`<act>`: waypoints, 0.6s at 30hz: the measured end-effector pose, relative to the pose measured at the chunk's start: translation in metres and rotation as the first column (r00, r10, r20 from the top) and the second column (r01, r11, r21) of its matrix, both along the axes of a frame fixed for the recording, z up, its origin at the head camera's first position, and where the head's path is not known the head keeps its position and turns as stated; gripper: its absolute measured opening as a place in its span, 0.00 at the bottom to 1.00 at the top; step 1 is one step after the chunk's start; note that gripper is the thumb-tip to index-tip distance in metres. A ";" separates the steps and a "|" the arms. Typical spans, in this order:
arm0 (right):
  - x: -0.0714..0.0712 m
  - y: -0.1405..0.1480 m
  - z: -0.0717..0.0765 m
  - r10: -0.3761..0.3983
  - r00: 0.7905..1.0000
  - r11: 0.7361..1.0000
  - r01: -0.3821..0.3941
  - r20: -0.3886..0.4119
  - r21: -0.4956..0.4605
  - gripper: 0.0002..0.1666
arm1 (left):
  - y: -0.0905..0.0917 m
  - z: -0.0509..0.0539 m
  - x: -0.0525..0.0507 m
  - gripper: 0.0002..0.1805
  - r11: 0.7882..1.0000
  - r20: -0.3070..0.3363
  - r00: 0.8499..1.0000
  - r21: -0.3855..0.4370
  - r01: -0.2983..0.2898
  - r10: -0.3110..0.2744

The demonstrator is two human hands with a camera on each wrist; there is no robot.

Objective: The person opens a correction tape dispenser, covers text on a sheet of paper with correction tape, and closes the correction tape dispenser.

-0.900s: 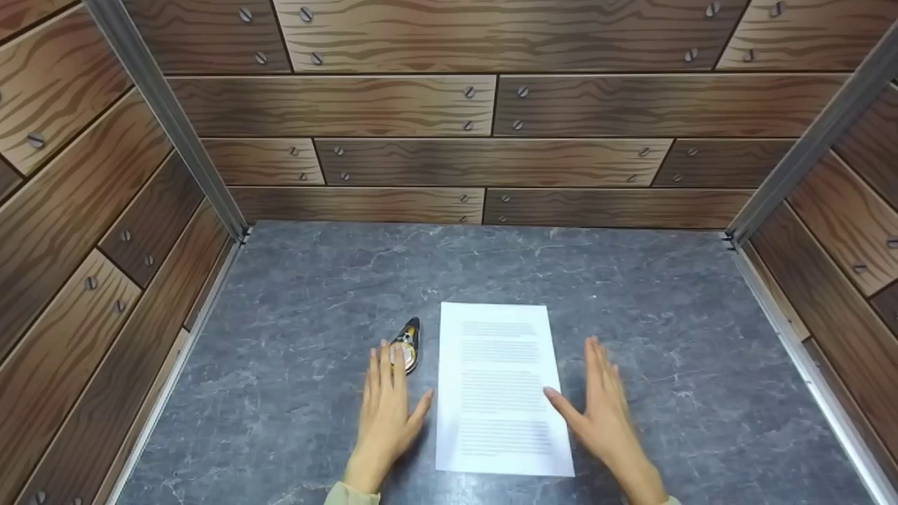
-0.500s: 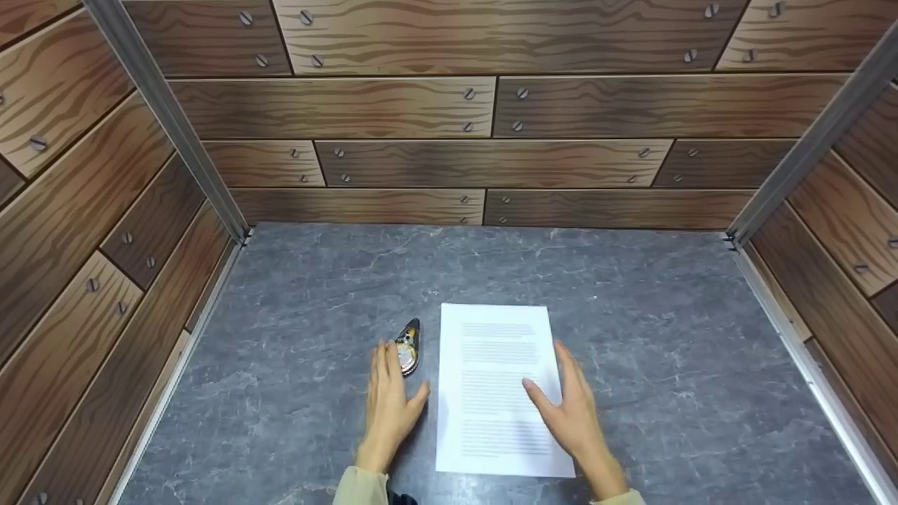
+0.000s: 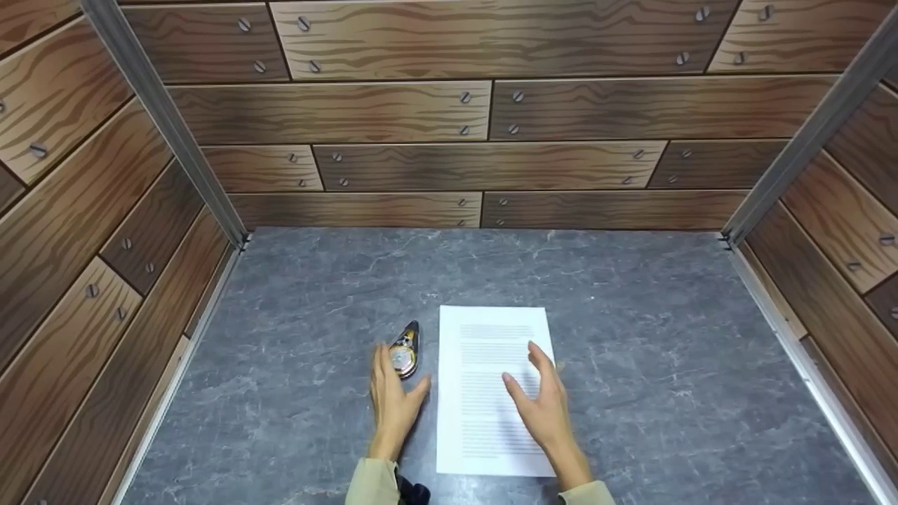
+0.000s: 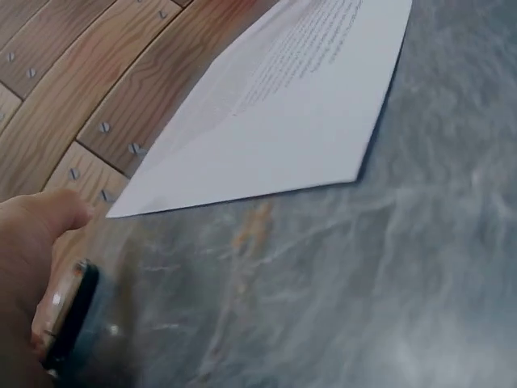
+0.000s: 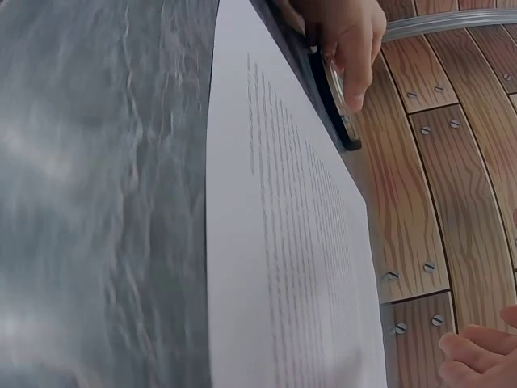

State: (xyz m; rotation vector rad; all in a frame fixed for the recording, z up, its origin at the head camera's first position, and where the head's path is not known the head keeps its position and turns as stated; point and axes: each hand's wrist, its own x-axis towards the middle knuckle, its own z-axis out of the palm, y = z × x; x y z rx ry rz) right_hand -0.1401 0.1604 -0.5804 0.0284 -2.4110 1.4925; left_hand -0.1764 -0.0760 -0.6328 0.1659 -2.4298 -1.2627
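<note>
Lower centre, the right hand point(image 3: 547, 415), fingers parted and holding nothing, is over a printed sheet point(image 3: 473, 414); left of it, the left hand point(image 3: 393, 407), fingers outstretched, is just beside a teardrop-shaped gadget point(image 3: 406, 355) on the grey tabletop point(image 3: 666, 365), contact unclear; a plank-patterned wall point(image 3: 421, 165) spans the top.

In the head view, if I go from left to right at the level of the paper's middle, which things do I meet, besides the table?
Left wall → left rail → left hand → paper → right rail → right wall.
</note>
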 end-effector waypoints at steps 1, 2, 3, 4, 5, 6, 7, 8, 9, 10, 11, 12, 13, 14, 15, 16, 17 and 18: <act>0.000 -0.003 -0.001 0.003 1.000 1.000 -0.003 0.008 -0.009 0.42 | 0.001 -0.002 0.000 0.54 0.999 -0.010 1.000 0.022 -0.023 0.023; 0.001 -0.005 -0.002 0.007 1.000 1.000 -0.007 0.016 -0.020 0.42 | 0.002 -0.003 0.000 0.54 0.998 -0.016 0.999 0.042 -0.048 0.049; 0.001 -0.008 -0.002 0.012 1.000 1.000 -0.011 0.024 -0.029 0.42 | 0.003 -0.003 -0.001 0.54 0.996 -0.020 0.997 0.054 -0.075 0.076; 0.001 -0.010 -0.003 0.017 0.999 0.999 -0.016 0.029 -0.034 0.43 | 0.005 -0.003 -0.001 0.54 0.993 -0.022 0.995 0.067 -0.100 0.101; 0.002 -0.012 -0.004 0.024 0.999 0.999 -0.023 0.035 -0.036 0.43 | 0.006 -0.003 -0.002 0.53 0.990 -0.025 0.992 0.077 -0.121 0.123; 0.002 -0.014 -0.005 0.030 0.999 0.999 -0.028 0.041 -0.041 0.43 | 0.007 -0.003 -0.002 0.53 0.987 -0.027 0.989 0.085 -0.140 0.142; 0.002 -0.015 -0.005 0.033 0.999 0.999 -0.031 0.042 -0.043 0.42 | 0.009 -0.003 -0.003 0.52 0.984 -0.027 0.987 0.086 -0.155 0.158; 0.002 -0.016 -0.005 0.035 0.998 0.998 -0.033 0.043 -0.048 0.42 | 0.010 -0.003 -0.003 0.51 0.983 -0.021 0.985 0.080 -0.168 0.170; 0.002 -0.016 -0.006 0.035 0.998 0.998 -0.033 0.043 -0.050 0.42 | 0.011 -0.003 -0.003 0.51 0.981 -0.015 0.984 0.074 -0.178 0.180; 0.002 -0.017 -0.006 0.034 0.999 0.998 -0.032 0.041 -0.052 0.42 | 0.012 -0.003 -0.003 0.50 0.980 -0.008 0.982 0.069 -0.187 0.188; 0.002 -0.017 -0.006 0.033 0.999 0.998 -0.031 0.040 -0.053 0.42 | 0.013 -0.004 -0.003 0.49 0.979 -0.004 0.981 0.064 -0.193 0.194; 0.002 -0.018 -0.006 0.034 0.999 0.998 -0.032 0.038 -0.054 0.42 | 0.014 -0.004 -0.003 0.47 0.978 0.000 0.980 0.062 -0.200 0.200; 0.001 -0.018 -0.006 0.035 0.999 0.998 -0.033 0.037 -0.054 0.42 | 0.014 -0.004 -0.003 0.46 0.977 0.000 0.979 0.057 -0.205 0.206; 0.001 -0.019 -0.007 0.036 0.999 0.998 -0.034 0.036 -0.055 0.42 | 0.014 -0.005 -0.003 0.45 0.976 -0.003 0.978 0.056 -0.210 0.211; 0.001 -0.019 -0.007 0.038 0.999 0.998 -0.036 0.035 -0.054 0.42 | 0.014 -0.005 -0.002 0.44 0.975 -0.009 0.976 0.058 -0.215 0.216; 0.000 -0.020 -0.008 0.040 0.999 0.998 -0.038 0.033 -0.053 0.42 | 0.014 -0.006 -0.002 0.43 0.974 -0.018 0.976 0.063 -0.217 0.218; -0.001 -0.020 -0.009 0.042 0.999 0.998 -0.040 0.033 -0.050 0.42 | 0.014 -0.006 -0.002 0.42 0.974 -0.029 0.975 0.068 -0.216 0.219; -0.001 -0.021 -0.009 0.043 0.999 0.998 -0.042 0.031 -0.050 0.41 | 0.013 -0.006 -0.002 0.42 0.974 -0.040 0.975 0.072 -0.214 0.217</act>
